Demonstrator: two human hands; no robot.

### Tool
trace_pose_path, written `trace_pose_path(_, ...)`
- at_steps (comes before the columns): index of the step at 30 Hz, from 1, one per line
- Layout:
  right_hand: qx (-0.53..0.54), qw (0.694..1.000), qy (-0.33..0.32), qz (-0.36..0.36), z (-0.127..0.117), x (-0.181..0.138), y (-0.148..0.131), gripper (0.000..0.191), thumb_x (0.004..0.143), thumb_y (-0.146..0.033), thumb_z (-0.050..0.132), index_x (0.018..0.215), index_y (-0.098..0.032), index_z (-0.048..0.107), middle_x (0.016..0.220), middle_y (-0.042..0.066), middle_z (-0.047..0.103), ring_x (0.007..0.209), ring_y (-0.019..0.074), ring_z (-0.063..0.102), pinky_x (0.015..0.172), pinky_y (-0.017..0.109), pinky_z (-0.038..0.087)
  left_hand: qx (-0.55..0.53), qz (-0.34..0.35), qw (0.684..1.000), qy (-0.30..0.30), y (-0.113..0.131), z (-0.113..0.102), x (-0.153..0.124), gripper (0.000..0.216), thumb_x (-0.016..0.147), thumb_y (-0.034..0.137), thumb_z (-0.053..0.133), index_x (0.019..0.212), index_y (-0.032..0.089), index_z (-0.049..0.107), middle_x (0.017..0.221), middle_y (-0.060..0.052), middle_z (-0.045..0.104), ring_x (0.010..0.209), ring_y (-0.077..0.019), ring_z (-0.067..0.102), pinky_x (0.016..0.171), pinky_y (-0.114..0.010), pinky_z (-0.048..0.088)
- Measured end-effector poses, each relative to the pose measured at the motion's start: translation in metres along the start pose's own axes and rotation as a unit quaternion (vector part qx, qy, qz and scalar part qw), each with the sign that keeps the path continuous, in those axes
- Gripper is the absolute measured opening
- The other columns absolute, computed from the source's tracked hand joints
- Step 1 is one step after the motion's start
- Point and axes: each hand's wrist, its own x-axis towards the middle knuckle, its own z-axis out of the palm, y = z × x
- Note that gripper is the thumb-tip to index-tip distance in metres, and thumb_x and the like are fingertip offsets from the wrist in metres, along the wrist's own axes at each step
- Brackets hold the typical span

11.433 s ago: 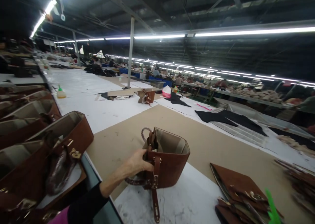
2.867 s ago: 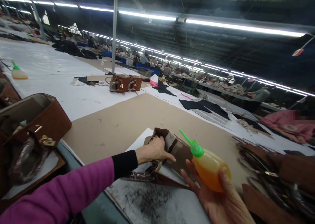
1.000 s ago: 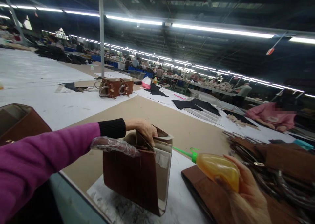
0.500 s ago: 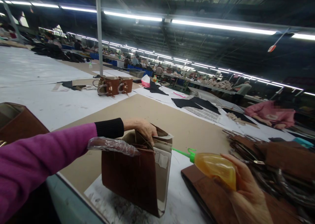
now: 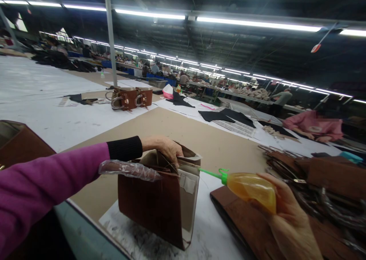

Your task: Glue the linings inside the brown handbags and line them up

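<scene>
A brown handbag (image 5: 148,206) stands upright on the table before me, its side panel showing a pale inside and its handle (image 5: 128,170) wrapped in clear plastic. My left hand (image 5: 168,148) reaches over its top and grips the upper edge, fingers closed on it. In my right hand (image 5: 288,210) is a squeeze bottle (image 5: 248,187) of amber liquid, held on its side. The bottle's thin green nozzle points left, its tip at the upper side edge of the bag; whether it touches, I cannot tell.
Brown bag pieces (image 5: 240,214) and wrapped handles are piled at the right. Another brown bag (image 5: 25,145) stands at the left. Two small finished bags (image 5: 130,99) sit farther back beside a pole (image 5: 111,39). A co-worker in pink (image 5: 314,126) sits across at the right.
The view has shifted very slightly. Both hands, the handbag and the squeeze bottle keep nearly the same positions, with the nozzle tip still at the bag's edge.
</scene>
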Motion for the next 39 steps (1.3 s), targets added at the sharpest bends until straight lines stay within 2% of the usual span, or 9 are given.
trace_pose_path(1, 0.000, 1.000, 0.008, 0.007, 0.006, -0.005, -0.005, 0.064, 0.045, -0.032, 0.091, 0.102, -0.026, 0.064, 0.095, 0.003, 0.071, 0.075, 0.0241, 0.068, 0.063, 0.023, 0.057, -0.004, 0.002, 1.000, -0.002, 0.000, 0.000, 0.000, 0.010, 0.075, 0.025, 0.061, 0.074, 0.015, 0.063, 0.061, 0.003, 0.057, 0.059, -0.0103, 0.049, 0.054, -0.020, 0.040)
trace_pose_path(5, 0.013, 0.999, 0.036, 0.026, 0.021, -0.020, -0.020, 0.055, 0.055, -0.044, 0.087, 0.101, -0.027, 0.063, 0.092, 0.002, 0.071, 0.075, 0.0210, 0.068, 0.069, 0.021, 0.055, -0.008, -0.004, 1.000, -0.003, 0.003, 0.001, -0.001, 0.008, 0.074, 0.022, 0.060, 0.071, 0.015, 0.062, 0.058, 0.004, 0.055, 0.056, -0.0097, 0.046, 0.053, -0.020, 0.038)
trace_pose_path(9, -0.022, 1.000, 0.009, 0.015, 0.005, -0.008, -0.008, 0.059, 0.047, -0.034, 0.090, 0.101, -0.025, 0.066, 0.091, 0.004, 0.072, 0.076, 0.0254, 0.068, 0.066, 0.024, 0.057, 0.015, -0.013, 1.000, 0.009, 0.009, 0.002, -0.005, 0.007, 0.074, 0.021, 0.060, 0.073, 0.016, 0.064, 0.061, 0.004, 0.057, 0.058, -0.0105, 0.047, 0.055, -0.020, 0.038)
trace_pose_path(13, -0.022, 0.999, -0.022, 0.015, -0.012, 0.004, 0.010, 0.062, 0.051, -0.030, 0.089, 0.107, -0.027, 0.063, 0.097, 0.003, 0.071, 0.082, 0.0247, 0.068, 0.071, 0.024, 0.055, 0.041, -0.016, 0.999, 0.019, 0.013, 0.003, -0.007, 0.009, 0.075, 0.023, 0.060, 0.076, 0.015, 0.065, 0.065, 0.003, 0.060, 0.061, -0.0112, 0.049, 0.058, -0.021, 0.039)
trace_pose_path(19, -0.035, 0.998, -0.047, 0.019, -0.015, 0.001, 0.015, 0.054, 0.058, -0.034, 0.087, 0.106, -0.026, 0.063, 0.093, 0.003, 0.071, 0.080, 0.0226, 0.067, 0.069, 0.023, 0.054, 0.076, -0.003, 0.997, 0.027, 0.017, 0.004, -0.008, 0.012, 0.077, 0.025, 0.061, 0.080, 0.014, 0.067, 0.068, 0.002, 0.060, 0.063, -0.0109, 0.049, 0.057, -0.020, 0.037)
trace_pose_path(27, -0.058, 0.997, -0.048, 0.034, -0.018, -0.006, 0.011, 0.057, 0.055, -0.039, 0.087, 0.105, -0.024, 0.065, 0.095, 0.008, 0.071, 0.081, 0.0278, 0.067, 0.067, 0.029, 0.057, 0.079, -0.007, 0.996, 0.025, 0.020, 0.006, -0.008, 0.011, 0.075, 0.024, 0.061, 0.078, 0.015, 0.066, 0.063, 0.003, 0.057, 0.058, -0.0098, 0.046, 0.053, -0.020, 0.035)
trace_pose_path(32, -0.050, 0.997, -0.040, 0.041, -0.015, -0.020, 0.011, 0.054, 0.054, -0.039, 0.088, 0.101, -0.025, 0.066, 0.092, 0.006, 0.071, 0.075, 0.0246, 0.067, 0.066, 0.025, 0.056, 0.074, -0.004, 0.997, 0.016, 0.020, 0.007, -0.007, 0.012, 0.076, 0.022, 0.059, 0.080, 0.015, 0.067, 0.066, 0.003, 0.060, 0.059, -0.0103, 0.047, 0.056, -0.021, 0.037)
trace_pose_path(35, -0.062, 0.996, -0.063, 0.028, -0.019, -0.024, 0.017, 0.054, 0.051, -0.033, 0.089, 0.100, -0.024, 0.068, 0.090, 0.006, 0.072, 0.073, 0.0234, 0.068, 0.065, 0.022, 0.055, 0.065, 0.007, 0.998, 0.010, 0.016, 0.007, -0.005, 0.012, 0.076, 0.023, 0.058, 0.080, 0.015, 0.066, 0.066, 0.003, 0.060, 0.061, -0.0110, 0.049, 0.057, -0.021, 0.038)
trace_pose_path(39, -0.091, 0.990, -0.102, 0.018, -0.028, -0.028, 0.033, 0.053, 0.051, -0.029, 0.089, 0.100, -0.025, 0.070, 0.099, 0.007, 0.071, 0.079, 0.0244, 0.068, 0.068, 0.021, 0.054, 0.046, 0.009, 0.999, 0.009, 0.013, 0.008, -0.004, 0.013, 0.074, 0.022, 0.057, 0.079, 0.015, 0.067, 0.065, 0.003, 0.060, 0.060, -0.0112, 0.049, 0.057, -0.021, 0.038)
